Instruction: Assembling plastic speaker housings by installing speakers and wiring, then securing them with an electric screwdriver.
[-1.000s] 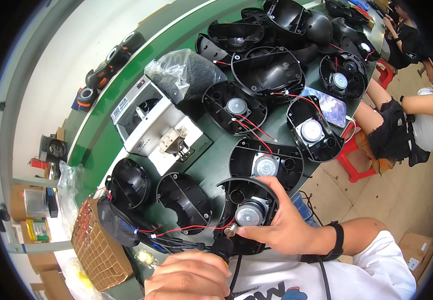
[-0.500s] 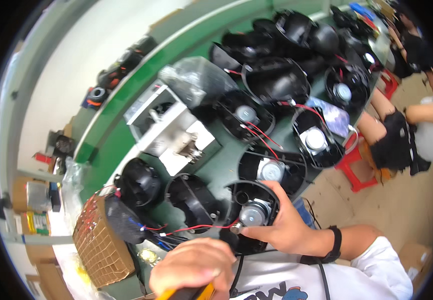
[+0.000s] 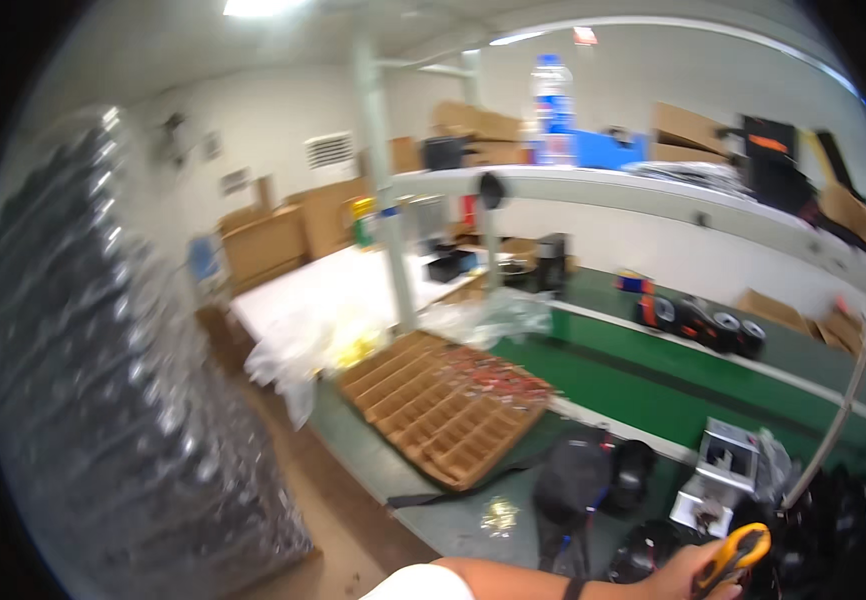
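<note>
The view has swung up from the fan housings to the room, so the cardboard divider tray (image 3: 445, 408) now sits mid-frame on the green worktop (image 3: 643, 385). The right hand has dropped out of sight. One hand (image 3: 688, 578) remains at the lower edge, gripping a yellow-handled tool (image 3: 735, 554), more exposed than before.

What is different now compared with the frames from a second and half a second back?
The view has swung up and leftward off the fan housings to the room. The hand that rose with a yellow-handled tool holds it at the bottom edge; the other hand has left view. The brown divider tray stays on the green bench.
</note>
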The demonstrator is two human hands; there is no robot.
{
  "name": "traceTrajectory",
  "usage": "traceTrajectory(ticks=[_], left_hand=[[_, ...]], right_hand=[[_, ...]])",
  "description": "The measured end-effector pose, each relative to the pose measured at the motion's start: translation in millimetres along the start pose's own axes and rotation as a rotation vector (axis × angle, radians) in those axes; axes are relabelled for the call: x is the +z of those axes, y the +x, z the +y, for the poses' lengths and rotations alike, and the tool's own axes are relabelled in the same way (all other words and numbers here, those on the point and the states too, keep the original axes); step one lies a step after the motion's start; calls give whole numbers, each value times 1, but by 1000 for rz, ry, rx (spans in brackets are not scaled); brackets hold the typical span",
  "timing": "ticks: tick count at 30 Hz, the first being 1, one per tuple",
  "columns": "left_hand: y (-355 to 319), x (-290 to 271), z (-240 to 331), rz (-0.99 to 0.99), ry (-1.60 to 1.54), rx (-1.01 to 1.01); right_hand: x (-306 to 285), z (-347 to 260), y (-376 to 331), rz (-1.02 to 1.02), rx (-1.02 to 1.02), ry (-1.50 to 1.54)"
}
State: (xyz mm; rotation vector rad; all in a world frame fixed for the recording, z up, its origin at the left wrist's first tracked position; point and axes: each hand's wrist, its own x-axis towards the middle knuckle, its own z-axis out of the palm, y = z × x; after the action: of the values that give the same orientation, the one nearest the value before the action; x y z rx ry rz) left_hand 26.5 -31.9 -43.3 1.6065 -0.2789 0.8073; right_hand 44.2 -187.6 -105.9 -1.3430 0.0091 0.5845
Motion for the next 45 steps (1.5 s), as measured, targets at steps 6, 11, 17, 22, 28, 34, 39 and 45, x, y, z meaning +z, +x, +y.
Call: traceTrajectory(ticks=[6, 11, 17, 22, 28, 34, 39, 45], left_hand=[[8, -3, 20, -9, -106, 40], [19, -1, 5, 8, -176, 117], [54, -70, 67, 101, -273, -90], [61, -67, 42, 109, -476, -40], [49, -66, 20, 120, -158, -126], [39, -84, -6, 10, -37, -85], [27, -114, -20, 42, -10, -71], [5, -125, -4, 184, 225, -46]], right_hand=[[-48, 28, 35, -75, -139, 43], [-25, 13, 10, -373, -9, 55], [6, -18, 11, -168, 66, 234], [-26, -26, -13, -135, -33, 412], [-44, -37, -48, -189, -81, 555], [-56, -45, -60, -134, -257, 360], [-69, -55, -68, 11, -567, 83], [-96, -65, -74, 93, -597, 16]])
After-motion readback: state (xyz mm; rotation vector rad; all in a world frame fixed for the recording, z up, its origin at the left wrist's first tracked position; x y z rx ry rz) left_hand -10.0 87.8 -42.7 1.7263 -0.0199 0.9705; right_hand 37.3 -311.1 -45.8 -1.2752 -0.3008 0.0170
